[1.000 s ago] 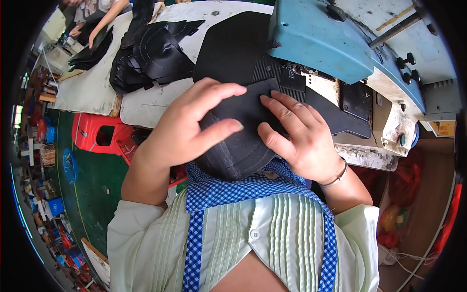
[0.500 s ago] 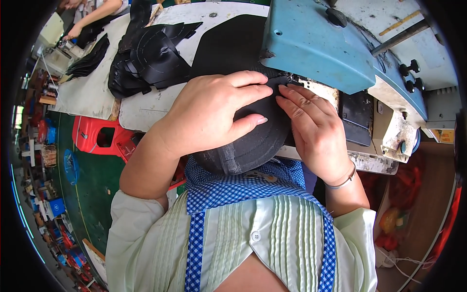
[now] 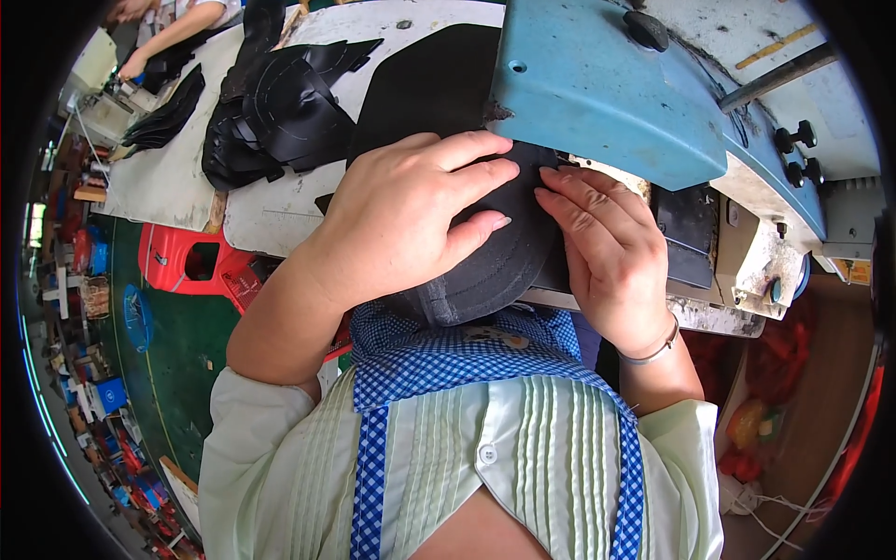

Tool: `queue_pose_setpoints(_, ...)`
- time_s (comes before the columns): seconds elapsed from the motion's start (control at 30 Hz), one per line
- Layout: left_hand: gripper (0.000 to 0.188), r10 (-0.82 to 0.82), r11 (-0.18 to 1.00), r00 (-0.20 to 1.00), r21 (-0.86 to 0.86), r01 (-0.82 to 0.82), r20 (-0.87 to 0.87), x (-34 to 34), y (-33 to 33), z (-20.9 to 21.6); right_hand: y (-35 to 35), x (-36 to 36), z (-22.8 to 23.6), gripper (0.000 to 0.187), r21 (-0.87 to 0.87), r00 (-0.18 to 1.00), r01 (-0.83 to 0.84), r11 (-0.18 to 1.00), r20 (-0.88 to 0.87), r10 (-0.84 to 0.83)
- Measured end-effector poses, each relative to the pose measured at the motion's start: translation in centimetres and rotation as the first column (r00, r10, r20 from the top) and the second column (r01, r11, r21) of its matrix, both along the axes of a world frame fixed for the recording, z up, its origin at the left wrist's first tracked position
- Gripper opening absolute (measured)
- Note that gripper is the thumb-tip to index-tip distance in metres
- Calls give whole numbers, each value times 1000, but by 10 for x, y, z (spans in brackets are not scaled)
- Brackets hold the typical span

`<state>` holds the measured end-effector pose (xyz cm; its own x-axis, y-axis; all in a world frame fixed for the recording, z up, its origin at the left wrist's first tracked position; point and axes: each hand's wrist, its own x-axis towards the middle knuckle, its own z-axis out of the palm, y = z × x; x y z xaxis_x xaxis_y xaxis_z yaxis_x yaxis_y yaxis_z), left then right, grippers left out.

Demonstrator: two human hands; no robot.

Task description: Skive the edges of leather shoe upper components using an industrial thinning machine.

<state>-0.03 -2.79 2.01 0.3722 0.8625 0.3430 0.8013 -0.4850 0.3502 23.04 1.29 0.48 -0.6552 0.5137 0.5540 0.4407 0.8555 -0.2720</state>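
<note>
A black stitched piece (image 3: 485,275) with a curved near edge and a worn-looking seam lies on the machine bed, its far end under the blue head of a sewing machine (image 3: 607,103). My left hand (image 3: 397,219) lies on its left side, fingers and thumb spread. On the right side rests my right hand (image 3: 607,238), its fingers stretched out side by side and tips on the piece; the thumb is hidden. Both sets of fingertips are close to the machine head. The needle is hidden beneath that head. A flat black panel (image 3: 429,79) extends behind my left hand; I cannot tell whether it joins the piece.
More black cut pieces (image 3: 280,112) lie piled on the white table (image 3: 271,210) at the left. Beyond them another person's arm (image 3: 182,35) reaches across black material. A red plastic stool (image 3: 168,257) stands on the green floor. Black knobs (image 3: 798,154) project from the machine's right side.
The black piece and both hands have shifted slightly, with the near edge of the piece now a little farther from me. The whole view has moved a little too. Both hands stay on the piece.
</note>
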Motion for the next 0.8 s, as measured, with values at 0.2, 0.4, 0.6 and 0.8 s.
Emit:
queue_pose_setpoints(0.2, 37, -3, 999, 1000, 43, 3, -9, -2, 7, -1, 0, -2, 0, 35, -11, 1000, 15, 1000, -6, -15)
queue_pose_setpoints(0.4, 31, -19, 993, 1000, 119, 21, -19, -7, 20, -4, 1, -4, 0, 35, -14, 1000, 7, 1000, -27, -8)
queue_pose_setpoints(0.6, 25, -69, 986, 991, 156, 50, 117, -9, 27, -11, 3, -2, -5, 36, 28, 1000, 1, 1000, -17, 0)
queue_pose_setpoints(0.8, 22, -99, 990, 982, 117, 80, 159, -10, 30, -8, 1, -3, 0, 36, -21, 1000, 7, 1000, -30, -7)
